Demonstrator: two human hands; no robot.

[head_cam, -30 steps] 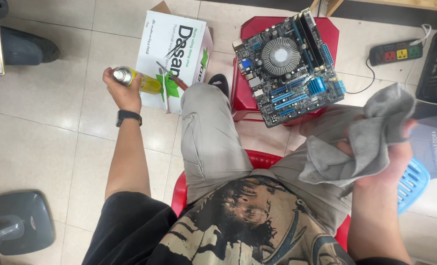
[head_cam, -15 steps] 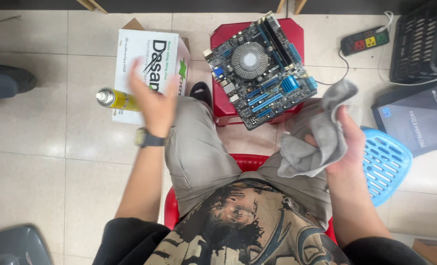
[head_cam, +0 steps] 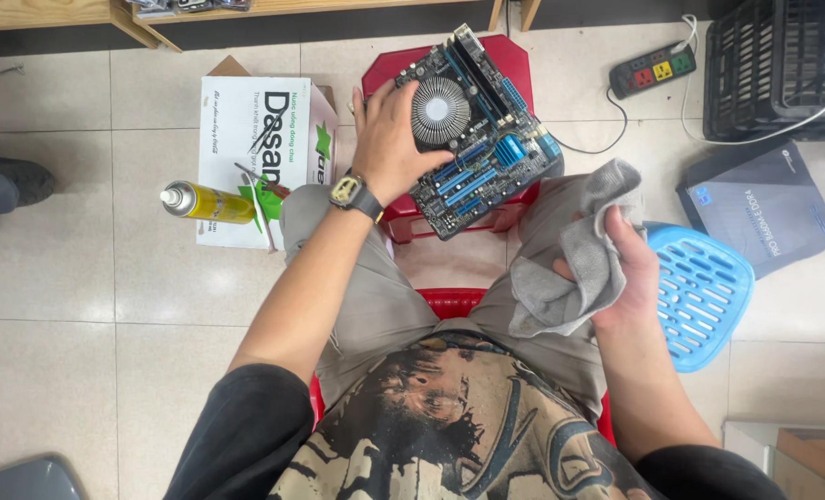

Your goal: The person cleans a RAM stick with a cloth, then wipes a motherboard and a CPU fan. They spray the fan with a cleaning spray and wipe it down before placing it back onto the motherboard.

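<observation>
The person wears a black short-sleeved T-shirt (head_cam: 431, 435) with a large print across the chest in tan, cream and dark ink, black sleeves (head_cam: 236, 435) ending above the elbows at seven and five o'clock. Khaki-grey trousers (head_cam: 375, 287) cover both legs. A wristwatch (head_cam: 355, 194) with a black strap and pale yellowish face sits on the left wrist; the left hand (head_cam: 389, 139) and right hand (head_cam: 630, 278) are bare.

An electronics repair workshop: a bare motherboard (head_cam: 472, 130) on a red stool (head_cam: 449, 218) under the left hand (head_cam: 389, 139), a power strip (head_cam: 653, 69) beyond the right hand (head_cam: 621, 278).
</observation>
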